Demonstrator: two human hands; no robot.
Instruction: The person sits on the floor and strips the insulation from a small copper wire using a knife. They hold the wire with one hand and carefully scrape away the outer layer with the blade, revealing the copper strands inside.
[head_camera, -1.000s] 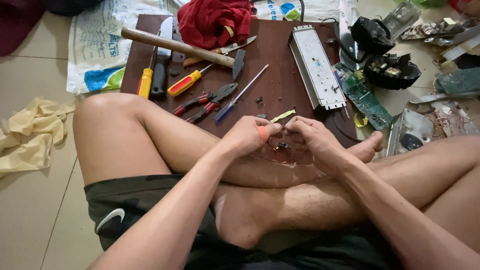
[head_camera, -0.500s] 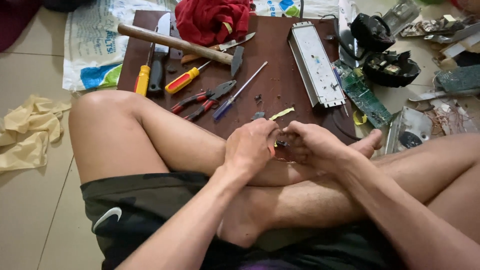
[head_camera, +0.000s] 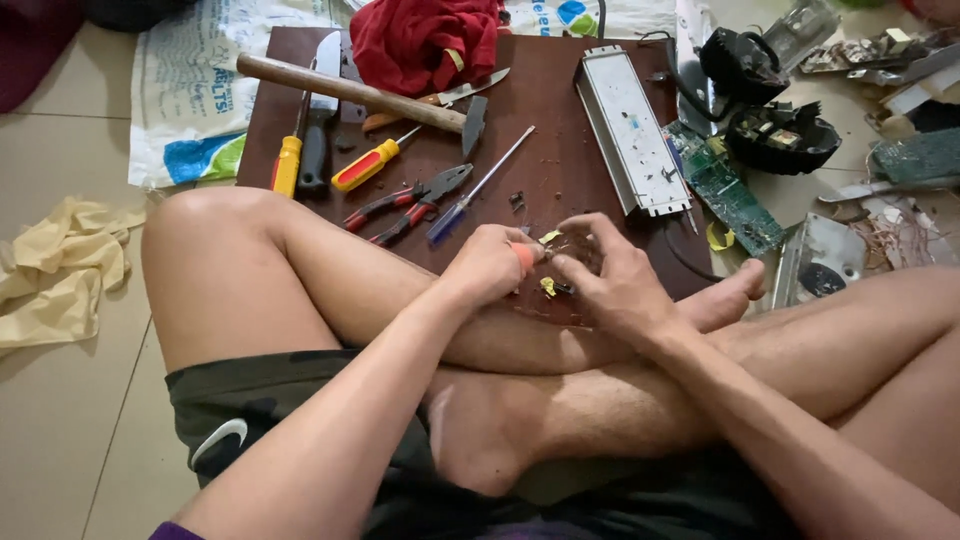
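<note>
Two bare hands work a tiny part at the near edge of a dark brown wooden board (head_camera: 300, 120).

The left hand (head_camera: 492, 265) is curled tight on an orange-handled tool (head_camera: 524, 256); the right hand (head_camera: 610, 280), touching it, pinches a small yellow-and-dark piece (head_camera: 549, 287) between its fingertips, over the crossed legs. Just beyond lie red-handled pliers (head_camera: 405, 203) and a blue-handled screwdriver (head_camera: 478, 187). Farther off lie a wooden-handled hammer (head_camera: 350, 92), a long grey metal casing (head_camera: 630, 130) at right, and a crumpled red cloth (head_camera: 425, 40).

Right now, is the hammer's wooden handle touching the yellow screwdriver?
Apart. In the head view the hammer lies across the top of the brown board, and bare board shows between its handle and the yellow screwdriver below it.
</note>
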